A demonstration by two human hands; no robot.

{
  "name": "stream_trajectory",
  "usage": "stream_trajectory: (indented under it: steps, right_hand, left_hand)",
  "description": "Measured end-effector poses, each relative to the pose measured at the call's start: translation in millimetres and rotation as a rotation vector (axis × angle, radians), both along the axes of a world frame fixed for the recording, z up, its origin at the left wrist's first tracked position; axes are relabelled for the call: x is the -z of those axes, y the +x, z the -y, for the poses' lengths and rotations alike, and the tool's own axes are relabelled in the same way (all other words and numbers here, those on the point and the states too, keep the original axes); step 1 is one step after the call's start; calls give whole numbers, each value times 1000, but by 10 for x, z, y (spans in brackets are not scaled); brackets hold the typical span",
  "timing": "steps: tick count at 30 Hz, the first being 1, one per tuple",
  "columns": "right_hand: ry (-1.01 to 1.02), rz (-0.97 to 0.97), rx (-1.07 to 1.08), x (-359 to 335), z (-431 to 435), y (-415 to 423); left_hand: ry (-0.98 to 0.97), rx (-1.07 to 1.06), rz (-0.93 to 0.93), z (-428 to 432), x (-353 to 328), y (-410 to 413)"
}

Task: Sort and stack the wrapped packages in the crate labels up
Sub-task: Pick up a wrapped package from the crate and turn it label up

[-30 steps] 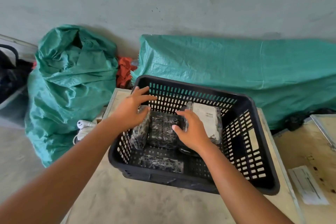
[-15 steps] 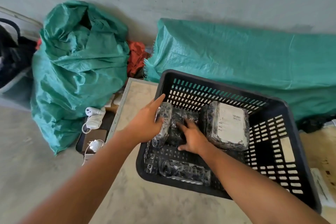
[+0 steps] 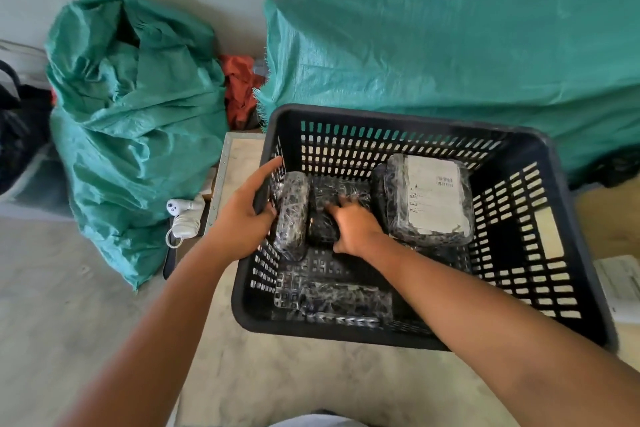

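- Down in the black crate (image 3: 540,163) on the bench (image 3: 311,378), the left hand (image 3: 242,218) has slid from the top of the on-edge package (image 3: 291,215) to the crate's left wall, fingers hooked round the rim.
- Right hand (image 3: 356,229) has pushed deeper, fingers spread flat on the dark middle package (image 3: 325,194), pressing rather than gripping.
- Labelled package (image 3: 429,199) lies label up by the right wall; another package (image 3: 343,300) lies flat near the front, no label showing.
- My guess: the middle one is being seated or turned; two remain unsorted.
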State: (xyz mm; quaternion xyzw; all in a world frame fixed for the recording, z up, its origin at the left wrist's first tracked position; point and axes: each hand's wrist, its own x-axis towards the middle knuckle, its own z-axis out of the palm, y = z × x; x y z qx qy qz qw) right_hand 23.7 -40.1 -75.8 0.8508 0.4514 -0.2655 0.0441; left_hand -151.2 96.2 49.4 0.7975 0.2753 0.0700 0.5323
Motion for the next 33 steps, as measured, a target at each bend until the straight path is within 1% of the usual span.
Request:
stream_trajectory:
  steps: [2, 4, 7, 10, 11, 13, 16, 20, 23, 25, 29, 31, 33]
  right_hand:
    - [-1, -1, 13, -88, -22, 21]
    - [40, -21, 52, -181, -21, 61]
    - [168, -145, 163, -311, 24, 170]
    - [325, -225, 263, -474, 77, 247]
    - [386, -257, 303, -523, 87, 283]
    - [469, -323, 363, -616, 104, 359]
    - [496, -386, 363, -761, 168, 466]
    - [571, -500, 437, -947, 266, 570]
    - [634, -563, 478, -1025, 312, 664]
    - [662, -628, 463, -1085, 349, 731]
    - [679, -758, 479, -1230, 430, 866]
    - [663, -808, 485, -1289, 448, 927]
    - [655, -852, 516, -1314, 472, 977]
  left_hand:
    - [9, -14, -9, -2, 12, 8]
    - [34, -17, -18, -2, 15, 9]
    - [101, -11, -73, -1, -15, 27]
    - [373, 15, -222, 12, -1, 68]
    - [432, 8, -215, 28, -1, 89]
    - [487, -6, -97, 69, -27, 151]
    - [511, 22, 23, 145, -88, 278]
    - [448, 123, 45, 174, -141, 460]
    - [328, 228, -48, 160, -143, 596]
    - [265, 293, -90, 156, -123, 677]
    - [163, 352, -139, 149, -34, 758]
    - [103, 375, -129, 167, 15, 770]
    - [56, 352, -109, 195, 51, 789]
